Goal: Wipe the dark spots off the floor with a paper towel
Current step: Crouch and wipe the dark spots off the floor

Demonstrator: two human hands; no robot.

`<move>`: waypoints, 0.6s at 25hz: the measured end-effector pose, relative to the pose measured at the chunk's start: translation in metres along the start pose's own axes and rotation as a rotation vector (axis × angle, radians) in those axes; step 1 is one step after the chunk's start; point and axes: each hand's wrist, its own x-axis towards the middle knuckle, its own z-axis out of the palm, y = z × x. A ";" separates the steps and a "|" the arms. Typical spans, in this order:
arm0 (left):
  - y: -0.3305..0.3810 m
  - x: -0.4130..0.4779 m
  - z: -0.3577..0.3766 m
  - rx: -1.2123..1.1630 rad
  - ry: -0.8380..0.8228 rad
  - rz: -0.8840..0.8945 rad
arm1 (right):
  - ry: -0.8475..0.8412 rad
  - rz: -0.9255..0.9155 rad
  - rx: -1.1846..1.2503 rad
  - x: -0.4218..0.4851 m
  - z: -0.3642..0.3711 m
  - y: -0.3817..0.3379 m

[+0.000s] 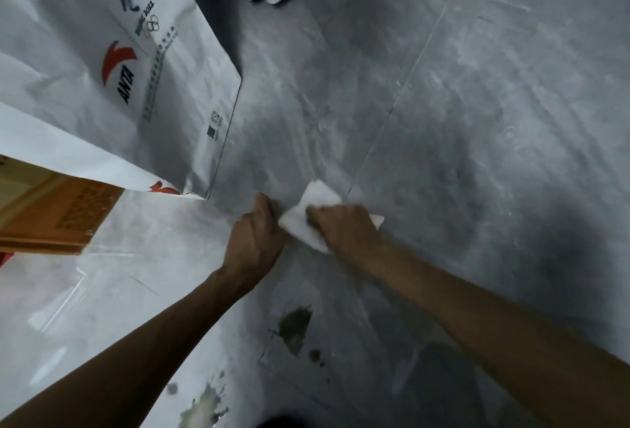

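Paper towel (318,214), white and crumpled, lies pressed flat on the grey marbled tile floor (477,121) just below the middle of the view. Its long axis runs from about eleven o'clock to five o'clock, one free corner pointing up toward twelve, another poking out at three o'clock from under the right hand (344,226). The sheet looks soft and folded, with no clear stain on the part that shows.

The right hand lies on top of the towel, fingers bent down onto it and holding it against the tile; the fingertips are partly blurred. The left hand (254,240) sits just beside the towel at its nine o'clock edge, fingers curled into a loose fist with the knuckles touching the floor; whether it pinches the towel's edge I cannot tell.

At six o'clock from the hands, between the two forearms, a large dark brownish spot (295,325) with ragged edges marks the floor, with small dark specks (315,356) scattered just below it. Further toward seven o'clock lies a pale greyish splatter (204,407) near the bottom edge.

At ten o'clock a large white paper shopping bag (102,69) with a red logo and printed lettering stands on the floor, well apart from the towel. A brown cardboard box (58,213) lies at nine o'clock, partly under the bag.
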 end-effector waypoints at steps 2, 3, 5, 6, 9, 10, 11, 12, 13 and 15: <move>0.005 -0.005 0.001 0.036 -0.007 0.062 | -0.136 -0.369 -0.021 -0.053 -0.007 0.005; 0.008 -0.008 0.003 0.060 -0.042 0.096 | -0.200 -0.511 -0.025 -0.064 -0.015 0.021; 0.009 -0.016 0.012 0.128 -0.110 0.175 | -0.183 -0.598 -0.088 -0.061 -0.027 0.061; 0.008 -0.019 0.016 0.155 -0.126 0.199 | -0.086 -0.487 -0.105 -0.049 -0.033 0.079; 0.003 -0.021 0.019 0.158 -0.139 0.186 | 0.124 0.389 -0.139 -0.004 -0.044 0.094; 0.002 -0.019 0.019 0.130 -0.129 0.173 | 0.131 0.597 -0.169 0.004 -0.035 0.084; 0.003 -0.018 0.019 0.100 -0.107 0.155 | 0.122 0.654 -0.161 0.005 -0.025 0.066; 0.004 -0.016 0.018 0.084 -0.082 0.144 | 0.074 0.598 -0.123 0.001 -0.016 0.047; 0.006 -0.013 0.017 0.085 -0.068 0.142 | 0.007 0.444 -0.056 -0.012 -0.009 0.027; 0.008 -0.013 0.017 0.087 -0.071 0.151 | -0.094 0.046 0.036 -0.055 -0.005 -0.006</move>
